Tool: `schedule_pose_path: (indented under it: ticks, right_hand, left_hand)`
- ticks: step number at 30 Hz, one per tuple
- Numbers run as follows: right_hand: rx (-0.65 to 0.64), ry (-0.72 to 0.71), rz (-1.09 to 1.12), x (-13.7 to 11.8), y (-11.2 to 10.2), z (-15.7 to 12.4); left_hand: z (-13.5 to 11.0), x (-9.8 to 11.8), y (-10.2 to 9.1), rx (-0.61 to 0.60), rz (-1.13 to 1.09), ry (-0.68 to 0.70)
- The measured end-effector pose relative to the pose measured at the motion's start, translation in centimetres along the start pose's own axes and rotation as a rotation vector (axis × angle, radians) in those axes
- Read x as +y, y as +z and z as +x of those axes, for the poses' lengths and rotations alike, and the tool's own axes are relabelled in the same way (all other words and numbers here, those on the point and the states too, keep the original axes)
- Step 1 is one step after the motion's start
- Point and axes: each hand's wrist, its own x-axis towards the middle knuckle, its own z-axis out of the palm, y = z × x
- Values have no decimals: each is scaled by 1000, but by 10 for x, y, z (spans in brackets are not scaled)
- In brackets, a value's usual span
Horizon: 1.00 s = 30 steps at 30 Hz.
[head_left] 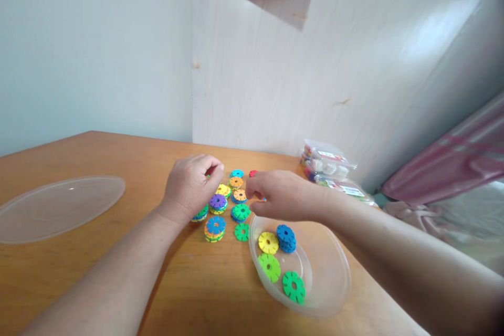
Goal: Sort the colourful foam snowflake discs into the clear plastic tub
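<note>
both left hand (191,185) and right hand (280,196) are half-curled by the disc stacks (215,228), any hold unclear; a knuckle brushing past could topple one.

Smooth, translucent plastic bowl (329,268)

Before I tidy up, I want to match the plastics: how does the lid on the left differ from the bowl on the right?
The lid is flat, while the bowl has raised walls. The lid reaches the picture's left edge, whereas the bowl, with coloured discs in it, sits right of centre. Both look translucent and rounded, and both rest on the table.
</note>
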Motion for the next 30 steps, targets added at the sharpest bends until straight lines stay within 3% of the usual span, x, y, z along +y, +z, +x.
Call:
schedule_pose_path:
  ticks: [6,11,30]
  right_hand:
    - [-217,-3,-131,-3,9,45]
    - [-361,22,-216,-8,15,60]
    - [-362,32,-261,-16,17,62]
  left_hand:
    - [1,0,-1,14,-17,6]
    - [1,1,-2,22,-22,32]
    - [0,-2,0,40,-37,54]
